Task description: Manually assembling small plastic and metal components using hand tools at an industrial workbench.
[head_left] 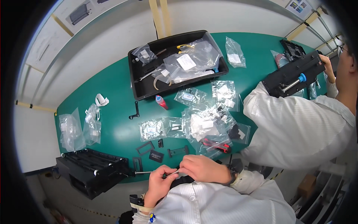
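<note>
In front of my body, at the table's near edge, my left hand (159, 183) and my right hand (204, 168) meet with fingertips pinched together. Between them is a small, thin, dark-and-silver piece (171, 174), too small to name. A black housing with rails (91, 168) sits at the table edge to my left. From its right end a slim metal rod (143, 172) runs toward my left hand. Just beyond my hands lie flat black parts: a rectangular frame (144, 148), a slotted plate (156, 156) and a bracket (178, 151).
Clear bags of small parts (205, 125) cover the middle, with a red-and-black tool (217, 145) among them. Behind stand a small red bottle (162, 102) and a black tray (179, 82) of bags. At the right, a co-worker in a white sleeve (298, 127) handles another black housing (294, 74).
</note>
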Available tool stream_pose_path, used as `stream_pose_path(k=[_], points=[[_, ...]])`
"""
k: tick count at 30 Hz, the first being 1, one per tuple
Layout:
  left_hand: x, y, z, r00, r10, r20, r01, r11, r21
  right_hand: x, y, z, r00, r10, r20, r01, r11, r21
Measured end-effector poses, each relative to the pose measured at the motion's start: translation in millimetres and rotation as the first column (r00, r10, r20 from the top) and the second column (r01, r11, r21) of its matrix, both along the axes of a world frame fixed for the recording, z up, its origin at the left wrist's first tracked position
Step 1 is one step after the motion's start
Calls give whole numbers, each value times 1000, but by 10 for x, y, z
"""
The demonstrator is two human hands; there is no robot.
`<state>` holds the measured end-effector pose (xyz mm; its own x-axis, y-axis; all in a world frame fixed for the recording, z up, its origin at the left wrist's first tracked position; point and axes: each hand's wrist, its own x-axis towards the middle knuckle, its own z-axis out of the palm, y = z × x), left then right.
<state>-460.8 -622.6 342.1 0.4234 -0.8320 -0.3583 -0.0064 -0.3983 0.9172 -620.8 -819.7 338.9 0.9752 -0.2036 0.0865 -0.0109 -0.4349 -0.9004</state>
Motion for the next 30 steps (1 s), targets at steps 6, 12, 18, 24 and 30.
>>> stream_pose_path(k=[6,12,18,24,30], points=[[-145,35,69,984,77,-160,-76,997,14,-83,15,49,993,54,108,-46,996,-76],[-132,78,174,995,-90,-33,90,996,24,-85,89,112,983,51,178,-23,988,-156],[-171,112,308,973,-99,206,82,992,92,-96,207,34,991,41,127,-31,996,-81],[-242,156,286,908,-90,409,117,992,-42,-163,356,25,999,-20,-31,25,987,157],[-219,191,287,909,-85,407,112,993,-42,-126,358,68,999,-25,-47,34,979,199]])
